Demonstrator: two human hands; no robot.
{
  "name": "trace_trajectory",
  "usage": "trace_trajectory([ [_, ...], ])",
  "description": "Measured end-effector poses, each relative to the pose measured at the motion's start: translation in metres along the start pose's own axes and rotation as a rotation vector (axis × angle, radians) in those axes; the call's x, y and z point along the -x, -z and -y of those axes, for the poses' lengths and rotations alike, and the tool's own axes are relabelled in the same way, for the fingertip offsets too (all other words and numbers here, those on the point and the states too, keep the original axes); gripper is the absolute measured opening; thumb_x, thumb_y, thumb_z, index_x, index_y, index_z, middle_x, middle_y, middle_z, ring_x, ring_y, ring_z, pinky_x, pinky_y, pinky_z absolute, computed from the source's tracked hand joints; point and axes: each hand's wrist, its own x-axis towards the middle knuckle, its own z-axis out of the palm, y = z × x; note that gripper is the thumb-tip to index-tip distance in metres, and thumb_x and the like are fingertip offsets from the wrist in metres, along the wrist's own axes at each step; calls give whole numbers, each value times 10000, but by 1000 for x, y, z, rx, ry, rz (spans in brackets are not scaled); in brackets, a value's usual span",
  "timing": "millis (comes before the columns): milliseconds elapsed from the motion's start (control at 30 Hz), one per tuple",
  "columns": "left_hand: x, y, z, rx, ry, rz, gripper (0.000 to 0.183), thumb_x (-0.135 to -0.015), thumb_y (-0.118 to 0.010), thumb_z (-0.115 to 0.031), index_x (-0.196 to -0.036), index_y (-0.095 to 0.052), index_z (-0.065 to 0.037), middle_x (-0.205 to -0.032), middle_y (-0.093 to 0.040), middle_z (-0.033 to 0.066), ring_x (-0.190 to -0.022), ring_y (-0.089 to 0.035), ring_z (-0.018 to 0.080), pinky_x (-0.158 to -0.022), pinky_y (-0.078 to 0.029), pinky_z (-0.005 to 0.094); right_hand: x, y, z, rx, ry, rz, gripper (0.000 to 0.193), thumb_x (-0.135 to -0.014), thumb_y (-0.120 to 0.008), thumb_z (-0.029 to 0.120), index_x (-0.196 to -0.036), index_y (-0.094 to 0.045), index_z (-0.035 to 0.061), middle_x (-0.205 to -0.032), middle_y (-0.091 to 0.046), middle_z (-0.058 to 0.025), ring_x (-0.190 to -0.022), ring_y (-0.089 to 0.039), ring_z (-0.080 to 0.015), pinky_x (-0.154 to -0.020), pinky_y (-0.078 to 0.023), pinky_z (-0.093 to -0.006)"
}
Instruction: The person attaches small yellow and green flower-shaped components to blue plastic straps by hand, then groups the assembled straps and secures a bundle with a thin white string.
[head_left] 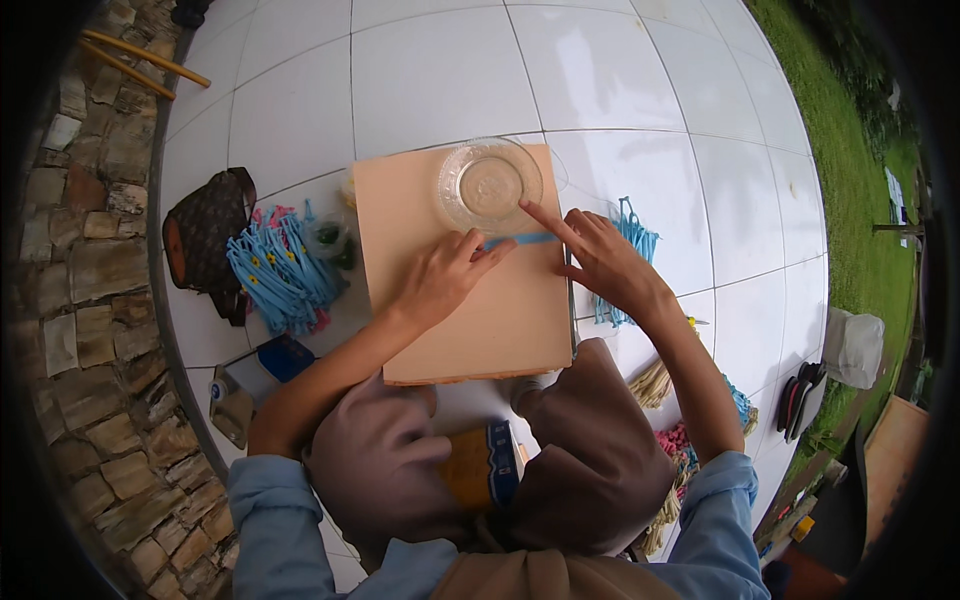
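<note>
A flat tan board [470,330] lies in front of me. On its far part rests a clear glass plate [455,205] with a patterned rim. A narrow blue strip [535,238] runs across the board just nearer than the plate. My left hand [445,275] has its fingers closed around the strip's left end. My right hand [605,255] is over the board's right edge, with its index finger stretched toward the plate's near right rim and its thumb apart. Whether that fingertip touches the glass cannot be told. The strip's right end passes beneath this hand.
Left of the board are a bundle of blue braided cords [285,275], a clear container [325,238] and a brown patterned bag [210,235]. More blue cords [640,235] lie to the right, with beige bundles [652,383] nearer. A yellow and blue box [485,465] sits between my legs.
</note>
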Motion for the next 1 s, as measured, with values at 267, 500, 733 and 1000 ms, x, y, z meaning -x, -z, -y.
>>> trace_trajectory([
  [267,-1,-8,2,-128,-45,-91,426,-714,-560,-95,-1130,-533,-182,-850,-440,17,-691,-500,129,-559,-487,250,-35,4,7,237,-31,283,1043,-556,-759,80,-1369,-134,271,-787,-553,-142,-765,-595,-312,-721,-479,-371],
  [500,-1,-8,3,-102,-51,-107,426,-723,-548,-100,-1138,-528,-197,-853,-425,13,-683,-495,125,-570,-485,254,-42,5,14,302,-48,343,1088,-523,-783,132,-1370,-118,285,-742,-567,-141,-694,-611,-296,-679,-488,-363],
  [733,0,-9,2,-111,-47,-95,441,-727,-539,-93,-1154,-520,-202,-872,-423,26,-687,-498,134,-590,-491,268,-36,7,10,276,-64,306,1007,-558,-758,133,-1361,-160,243,-737,-562,-121,-683,-602,-288,-669,-487,-370],
  [1000,1,-8,1,-11,-4,-54,462,-727,-546,-105,-1176,-515,-209,-845,-421,28,-702,-504,137,-583,-500,273,7,-5,-16,195,189,23,634,-706,-617,122,-1265,-353,263,-983,-488,-95,-903,-536,-260,-770,-474,-341],
])
